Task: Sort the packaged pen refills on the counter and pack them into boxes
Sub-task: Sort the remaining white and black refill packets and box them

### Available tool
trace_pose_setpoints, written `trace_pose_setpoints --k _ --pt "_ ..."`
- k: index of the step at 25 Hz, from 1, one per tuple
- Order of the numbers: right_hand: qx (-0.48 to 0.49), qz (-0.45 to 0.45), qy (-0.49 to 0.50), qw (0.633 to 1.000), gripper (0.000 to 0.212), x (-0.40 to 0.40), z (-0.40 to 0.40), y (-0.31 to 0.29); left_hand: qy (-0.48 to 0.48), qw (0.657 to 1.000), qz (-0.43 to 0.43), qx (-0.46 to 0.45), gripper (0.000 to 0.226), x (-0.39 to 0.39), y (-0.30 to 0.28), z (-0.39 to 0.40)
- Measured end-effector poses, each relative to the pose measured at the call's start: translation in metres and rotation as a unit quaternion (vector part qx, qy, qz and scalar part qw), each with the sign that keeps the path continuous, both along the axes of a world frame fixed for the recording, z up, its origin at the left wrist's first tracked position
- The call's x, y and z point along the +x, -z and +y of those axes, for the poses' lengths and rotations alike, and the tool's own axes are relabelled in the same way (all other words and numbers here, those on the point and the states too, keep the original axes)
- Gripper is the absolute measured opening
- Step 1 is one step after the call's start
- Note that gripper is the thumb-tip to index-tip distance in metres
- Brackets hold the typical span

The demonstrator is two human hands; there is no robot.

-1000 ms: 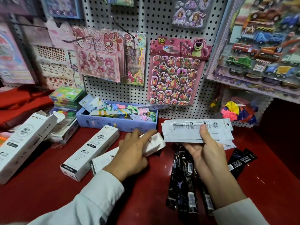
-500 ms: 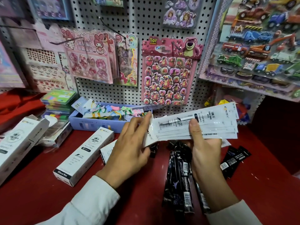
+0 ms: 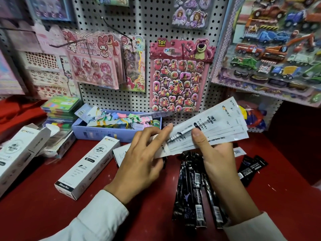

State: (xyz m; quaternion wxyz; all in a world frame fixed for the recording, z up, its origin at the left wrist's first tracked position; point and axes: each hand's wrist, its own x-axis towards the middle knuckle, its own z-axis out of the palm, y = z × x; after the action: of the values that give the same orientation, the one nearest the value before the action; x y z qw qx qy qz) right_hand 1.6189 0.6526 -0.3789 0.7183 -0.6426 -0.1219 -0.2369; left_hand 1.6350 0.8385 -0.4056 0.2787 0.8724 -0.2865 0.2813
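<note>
Above the red counter (image 3: 43, 214), the right hand (image 3: 215, 153) gripped fanned white refill packets (image 3: 217, 124) marked "DM-809", the left hand (image 3: 140, 164) pinching their end, beside a "20pcs/Box" carton (image 3: 86, 167).

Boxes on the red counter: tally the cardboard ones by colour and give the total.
White refill boxes: 3 (far left, middle, one partly under the left hand at)
Blue box: 1
Total: 4
</note>
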Motion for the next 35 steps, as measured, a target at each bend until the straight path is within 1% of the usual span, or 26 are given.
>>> trace_pose_setpoints --k 2,4,5,6,7,8,9,10,11,12,13,15,16,17,19,22,25,26,27,28,30,31,32,33,34,35 --pt "-0.051 0.008 0.017 0.999 0.022 -0.001 0.004 0.004 0.001 1.0 0.002 -0.01 0.091 0.0 0.002 -0.003" --pt "-0.066 0.018 -0.035 0.997 0.021 -0.003 0.009 0.005 -0.002 1.0 0.007 -0.027 0.09 0.0 0.004 -0.004" --pt "-0.041 0.023 -0.051 0.998 0.021 -0.003 0.009 0.004 -0.005 0.999 0.011 -0.035 0.09 0.0 0.004 -0.004" --pt "0.007 0.029 -0.049 0.998 0.02 -0.003 0.008 0.001 -0.007 0.999 0.014 -0.042 0.09 0.001 0.003 -0.004" --pt "0.048 0.029 -0.028 0.998 0.017 -0.003 0.006 -0.002 -0.006 0.999 0.016 -0.048 0.09 0.001 0.002 -0.005" --pt "0.043 0.018 0.012 0.999 0.013 -0.003 0.003 -0.004 -0.002 0.998 0.017 -0.055 0.089 0.001 0.001 -0.006" --pt "-0.021 0.0 0.054 0.998 0.01 -0.003 0.003 -0.004 0.001 0.998 0.017 -0.059 0.089 0.0 0.0 -0.008" --pt "-0.118 -0.013 0.084 0.989 0.009 -0.004 0.005 -0.001 0.002 0.998 0.015 -0.061 0.089 -0.001 0.0 -0.01" --pt "-0.21 -0.021 0.103 0.972 0.01 -0.005 0.009 0.002 0.0 0.998 0.011 -0.06 0.09 -0.002 0.0 -0.011" --pt "-0.261 -0.023 0.12 0.958 0.013 -0.006 0.013 0.005 -0.002 0.998 0.008 -0.059 0.091 -0.002 -0.001 -0.011" --pt "-0.265 -0.023 0.138 0.954 0.016 -0.006 0.015 0.006 -0.004 0.998 0.007 -0.061 0.092 -0.002 -0.001 -0.01" --pt "-0.235 -0.04 0.176 0.955 0.017 -0.008 0.014 0.004 -0.003 0.997 0.012 -0.076 0.096 -0.002 -0.003 -0.008" --pt "-0.249 -0.049 0.19 0.948 0.014 -0.009 0.014 0.003 -0.001 0.997 0.013 -0.081 0.098 -0.003 -0.004 -0.008" --pt "-0.283 -0.051 0.2 0.937 0.011 -0.009 0.014 0.003 0.001 0.997 0.009 -0.077 0.099 -0.005 -0.005 -0.008" --pt "-0.326 -0.033 0.206 0.922 0.009 -0.009 0.015 0.002 0.002 0.998 -0.005 -0.057 0.098 -0.008 -0.005 -0.01" --pt "-0.27 -0.05 0.173 0.946 0.013 -0.008 0.015 -0.001 -0.006 0.999 -0.004 -0.052 0.092 -0.009 -0.007 -0.009" --pt "-0.315 -0.044 0.069 0.946 0.018 -0.01 0.019 -0.001 -0.017 1.0 -0.001 -0.018 0.079 -0.012 -0.009 -0.012" --pt "-0.302 -0.027 0.023 0.953 0.018 -0.011 0.017 -0.002 -0.03 1.0 0.002 0.002 0.075 -0.012 -0.008 -0.012" --pt "-0.265 -0.004 -0.005 0.964 0.018 -0.01 0.01 -0.005 -0.044 0.999 0.006 0.022 0.071 -0.011 -0.008 -0.011" --pt "-0.21 0.027 -0.005 0.977 0.018 -0.008 -0.003 -0.009 -0.05 0.998 0.009 0.042 0.068 -0.01 -0.008 -0.011" --pt "-0.105 0.111 0.062 0.986 0.017 0.001 -0.045 -0.015 -0.058 0.995 0.013 0.083 0.058 -0.008 -0.009 -0.013" --pt "-0.096 0.16 0.116 0.976 0.018 0.005 -0.071 -0.014 -0.065 0.991 0.01 0.114 0.053 -0.008 -0.009 -0.017" --pt "-0.147 0.219 0.188 0.946 0.021 0.009 -0.1 -0.008 -0.074 0.985 0.007 0.153 0.05 -0.007 -0.01 -0.022" --pt "-0.233 0.293 0.265 0.889 0.024 0.013 -0.128 0.002 -0.085 0.978 0.008 0.192 0.049 -0.005 -0.012 -0.028" --pt "-0.315 0.373 0.32 0.812 0.027 0.012 -0.15 0.014 -0.1 0.97 0.013 0.22 0.05 -0.001 -0.017 -0.031" --pt "-0.36 0.443 0.34 0.747 0.035 0.011 -0.163 0.025 -0.118 0.964 0.021 0.237 0.052 0.004 -0.023 -0.032"
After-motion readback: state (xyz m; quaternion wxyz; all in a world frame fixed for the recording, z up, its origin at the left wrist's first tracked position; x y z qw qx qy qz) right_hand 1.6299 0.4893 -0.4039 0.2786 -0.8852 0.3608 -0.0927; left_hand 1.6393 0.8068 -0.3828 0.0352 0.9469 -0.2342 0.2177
